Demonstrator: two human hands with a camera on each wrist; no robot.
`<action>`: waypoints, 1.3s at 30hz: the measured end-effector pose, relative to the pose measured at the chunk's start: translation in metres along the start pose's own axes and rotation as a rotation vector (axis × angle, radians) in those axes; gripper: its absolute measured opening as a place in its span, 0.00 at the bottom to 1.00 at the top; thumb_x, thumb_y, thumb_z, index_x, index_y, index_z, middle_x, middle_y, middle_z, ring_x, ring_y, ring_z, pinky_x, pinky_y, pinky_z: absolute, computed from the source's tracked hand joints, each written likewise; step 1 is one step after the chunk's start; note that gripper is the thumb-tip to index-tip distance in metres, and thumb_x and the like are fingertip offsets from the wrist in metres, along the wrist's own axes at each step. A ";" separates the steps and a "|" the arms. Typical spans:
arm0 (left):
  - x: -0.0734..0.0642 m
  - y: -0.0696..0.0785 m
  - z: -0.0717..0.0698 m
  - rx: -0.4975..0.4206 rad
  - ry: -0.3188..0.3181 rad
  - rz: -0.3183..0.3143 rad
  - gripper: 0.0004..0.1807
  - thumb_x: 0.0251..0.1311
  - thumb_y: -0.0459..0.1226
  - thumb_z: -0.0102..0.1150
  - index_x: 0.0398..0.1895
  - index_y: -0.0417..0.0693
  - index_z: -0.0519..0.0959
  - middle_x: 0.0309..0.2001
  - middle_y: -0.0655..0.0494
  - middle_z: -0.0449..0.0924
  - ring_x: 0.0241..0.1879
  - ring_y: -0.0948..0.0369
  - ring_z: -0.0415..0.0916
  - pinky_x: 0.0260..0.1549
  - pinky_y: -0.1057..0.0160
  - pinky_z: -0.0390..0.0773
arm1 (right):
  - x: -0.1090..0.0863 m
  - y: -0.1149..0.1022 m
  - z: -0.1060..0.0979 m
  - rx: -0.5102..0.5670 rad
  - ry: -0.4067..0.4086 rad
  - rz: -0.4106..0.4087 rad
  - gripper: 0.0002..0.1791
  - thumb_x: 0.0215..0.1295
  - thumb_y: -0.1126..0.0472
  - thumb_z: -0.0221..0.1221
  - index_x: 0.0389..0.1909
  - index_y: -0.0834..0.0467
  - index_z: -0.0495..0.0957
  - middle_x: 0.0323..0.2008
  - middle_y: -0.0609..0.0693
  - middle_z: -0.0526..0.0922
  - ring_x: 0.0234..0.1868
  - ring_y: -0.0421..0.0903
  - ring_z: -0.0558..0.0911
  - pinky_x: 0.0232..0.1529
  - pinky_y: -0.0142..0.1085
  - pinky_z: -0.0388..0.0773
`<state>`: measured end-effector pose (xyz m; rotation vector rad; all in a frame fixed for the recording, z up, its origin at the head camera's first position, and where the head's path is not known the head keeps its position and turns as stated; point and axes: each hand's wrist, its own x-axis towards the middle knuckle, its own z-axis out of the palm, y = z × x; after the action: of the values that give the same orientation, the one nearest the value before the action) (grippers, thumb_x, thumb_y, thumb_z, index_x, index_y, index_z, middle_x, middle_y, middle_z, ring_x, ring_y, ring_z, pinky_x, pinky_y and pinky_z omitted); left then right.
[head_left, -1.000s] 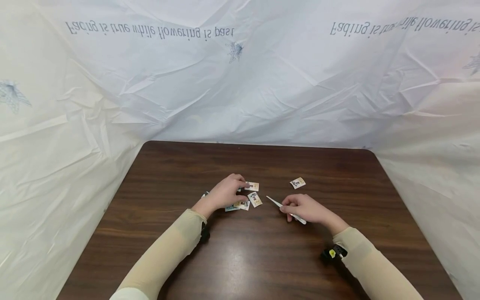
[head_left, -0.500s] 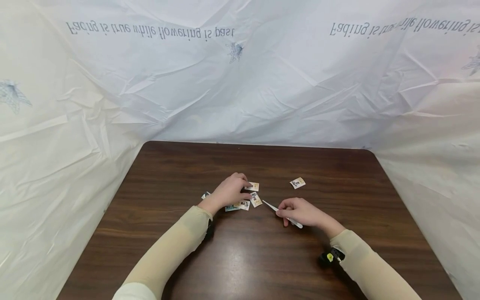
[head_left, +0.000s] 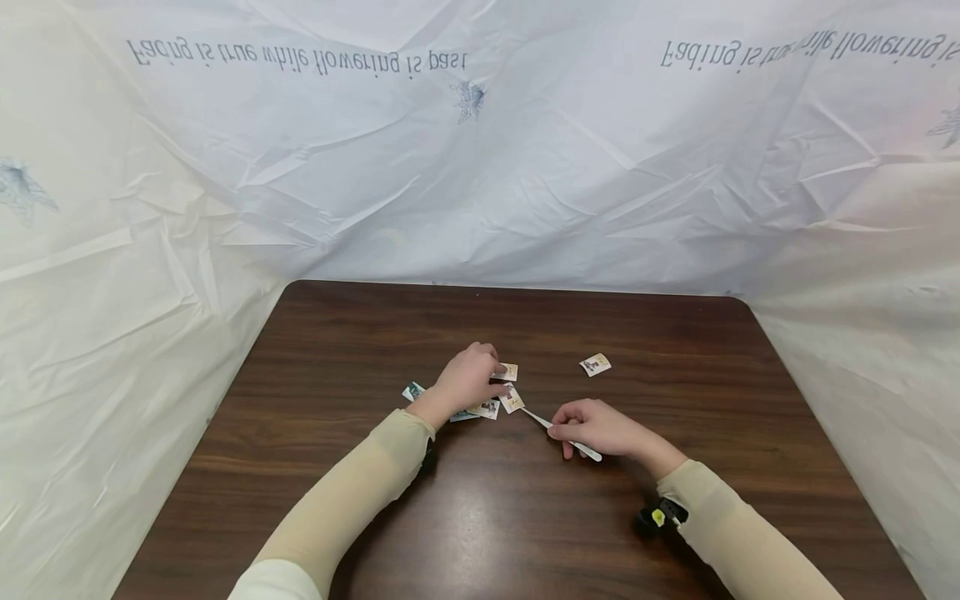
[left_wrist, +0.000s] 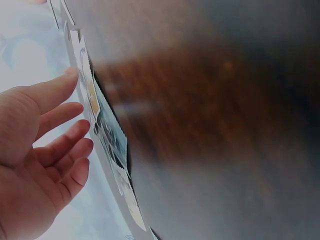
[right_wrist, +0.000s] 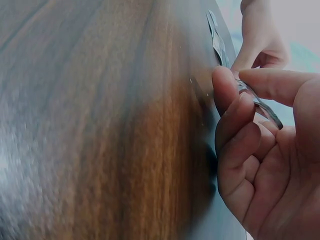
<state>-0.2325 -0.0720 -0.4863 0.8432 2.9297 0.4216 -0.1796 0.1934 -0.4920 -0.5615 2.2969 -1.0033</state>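
In the head view my right hand (head_left: 597, 427) pinches a pair of slim, pale tweezers (head_left: 536, 419) between thumb and fingers. Their tip meets the lower right corner of a postage stamp (head_left: 512, 398); whether it grips the paper I cannot tell. Above the other stamps is my left hand (head_left: 467, 379), fingers loosely bent and holding nothing. Its thumb (left_wrist: 57, 90) lies close to the stamps' edge in the left wrist view. That hand partly covers another stamp (head_left: 509, 372) and a loose overlapping group of stamps (left_wrist: 112, 130) with toothed edges.
One stamp (head_left: 596, 365) lies apart, beyond my right hand. Everything rests on a dark brown wooden table (head_left: 480, 533). White printed sheeting (head_left: 480, 183) hangs around its back and sides.
My right hand has moved left and toward me, bringing the tweezers' tip to the middle stamp's corner. My left hand has shifted slightly right, uncovering more of a stamp on the left.
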 end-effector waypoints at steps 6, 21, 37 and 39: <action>-0.001 0.002 0.000 -0.009 -0.014 -0.026 0.18 0.60 0.50 0.69 0.49 0.52 0.87 0.48 0.55 0.77 0.48 0.56 0.71 0.43 0.59 0.76 | 0.000 -0.007 0.004 0.019 0.008 0.008 0.12 0.71 0.50 0.58 0.37 0.54 0.82 0.21 0.47 0.84 0.19 0.43 0.79 0.22 0.34 0.73; -0.001 0.005 -0.001 -0.030 -0.009 -0.037 0.15 0.59 0.47 0.70 0.45 0.50 0.88 0.45 0.56 0.77 0.47 0.56 0.71 0.45 0.58 0.76 | 0.002 -0.006 0.010 0.142 0.031 0.067 0.11 0.70 0.52 0.60 0.38 0.56 0.82 0.21 0.51 0.84 0.15 0.42 0.78 0.19 0.36 0.76; 0.000 0.006 -0.002 0.003 -0.003 -0.014 0.14 0.60 0.47 0.70 0.44 0.50 0.89 0.43 0.55 0.78 0.44 0.56 0.71 0.42 0.58 0.76 | 0.003 -0.008 0.013 0.136 0.061 0.061 0.11 0.71 0.53 0.59 0.36 0.57 0.81 0.20 0.51 0.83 0.15 0.42 0.77 0.19 0.37 0.76; 0.000 0.006 -0.002 0.010 -0.008 -0.016 0.15 0.60 0.48 0.69 0.45 0.51 0.89 0.44 0.56 0.77 0.44 0.57 0.71 0.42 0.58 0.75 | 0.003 -0.008 0.014 0.130 0.064 0.056 0.11 0.71 0.53 0.59 0.36 0.57 0.81 0.20 0.50 0.83 0.16 0.42 0.77 0.19 0.38 0.76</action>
<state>-0.2297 -0.0676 -0.4827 0.8208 2.9309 0.4020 -0.1722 0.1792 -0.4945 -0.4153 2.2696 -1.1488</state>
